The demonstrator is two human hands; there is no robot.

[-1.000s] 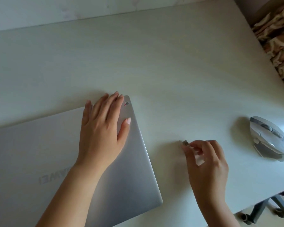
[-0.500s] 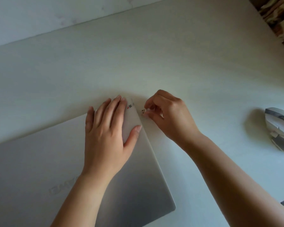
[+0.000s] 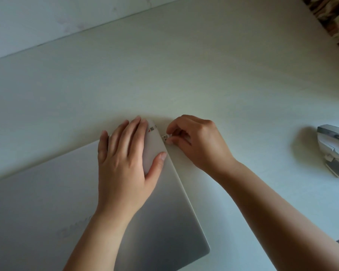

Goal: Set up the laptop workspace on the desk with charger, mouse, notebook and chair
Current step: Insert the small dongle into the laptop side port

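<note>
Laptop (image 3: pixel 47 192): closed, silver, flat on the desk (image 3: pixel 184 75), lower left; long right edge running from near the fingers down toward the viewer.
Left hand (image 3: pixel 125 169): flat on the lid's far right corner, fingers straight and spread, pressing down to steady.
Dongle (image 3: pixel 164 137): small USB plug, metal end pointing left at the laptop's right edge, just beside it (touching or still short of the port, cannot tell).
Right hand (image 3: pixel 196 141): fingertips pinched on the dongle's back end, directly right of the edge; nearer of the two hands to the port.
Key relation: plug axis roughly square to the side edge, so a short push leftward looks like what remains.
Mouse (image 3: pixel 335 149): grey, far right, well apart from both hands.
Change: a second ago, right hand with dongle lay between laptop and mouse; now up at the corner.
</note>
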